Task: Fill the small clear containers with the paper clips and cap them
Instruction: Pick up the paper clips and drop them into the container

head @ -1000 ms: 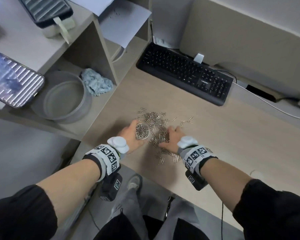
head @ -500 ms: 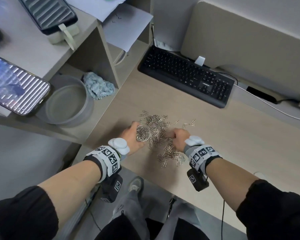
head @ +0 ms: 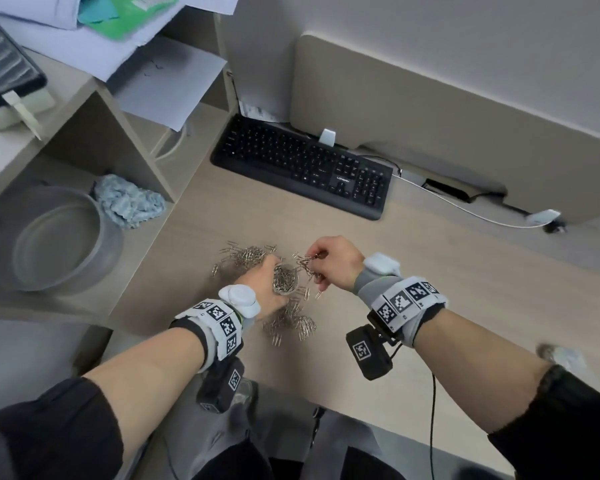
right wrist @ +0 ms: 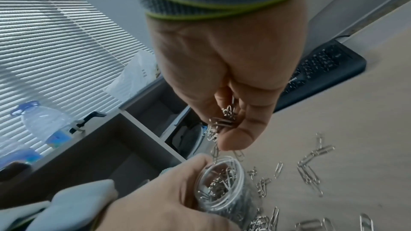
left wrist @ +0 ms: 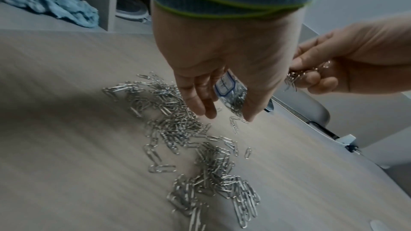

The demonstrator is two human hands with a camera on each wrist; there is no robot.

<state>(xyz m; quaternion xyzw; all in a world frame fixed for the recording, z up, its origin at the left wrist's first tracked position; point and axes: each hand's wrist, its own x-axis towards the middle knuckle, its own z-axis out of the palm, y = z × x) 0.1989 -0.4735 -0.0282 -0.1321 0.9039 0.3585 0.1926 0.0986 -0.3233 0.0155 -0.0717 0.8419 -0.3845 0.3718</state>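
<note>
My left hand [head: 262, 284] grips a small clear container [head: 285, 279] partly filled with paper clips, its mouth open and tilted toward my right hand. The same container [right wrist: 219, 187] shows in the right wrist view, and its blue-edged label [left wrist: 224, 84] in the left wrist view. My right hand [head: 328, 263] pinches a bunch of silver paper clips [right wrist: 220, 124] just above the container's rim. A loose pile of paper clips [left wrist: 184, 129] lies spread on the beige desk [head: 430, 306] beneath both hands. No cap is visible.
A black keyboard [head: 302, 166] lies at the back of the desk. A shelf unit on the left holds a grey bowl [head: 54, 240] and a blue cloth [head: 127, 200]. A white cable [head: 465, 211] runs along the back right. A water bottle [right wrist: 42, 122] stands on the shelf.
My right hand has lifted off the pile with a pinch of clips and moved up over the container. The left hand has kept hold of the container and tilted it.
</note>
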